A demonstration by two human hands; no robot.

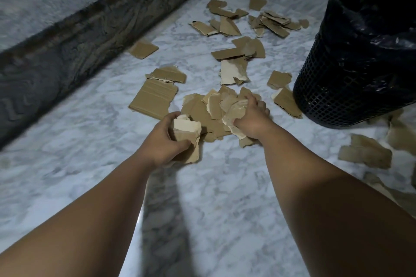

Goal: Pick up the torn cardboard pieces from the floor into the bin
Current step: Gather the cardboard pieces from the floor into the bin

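Several torn brown cardboard pieces (155, 99) lie scattered over the white marble floor, from the middle to the far end. My left hand (165, 139) grips a small stack of pieces (188, 132) just above the floor. My right hand (253, 119) is closed on a crumpled pale piece (234, 110) at the near edge of a pile (202, 108). The black mesh bin (358, 56), lined with a dark bag, stands upright on the right, beyond my right hand.
A dark patterned mattress or sofa edge (74, 36) runs along the left side of the floor. More cardboard scraps (364, 153) lie at the right near the bin's base. A white wall closes the far end.
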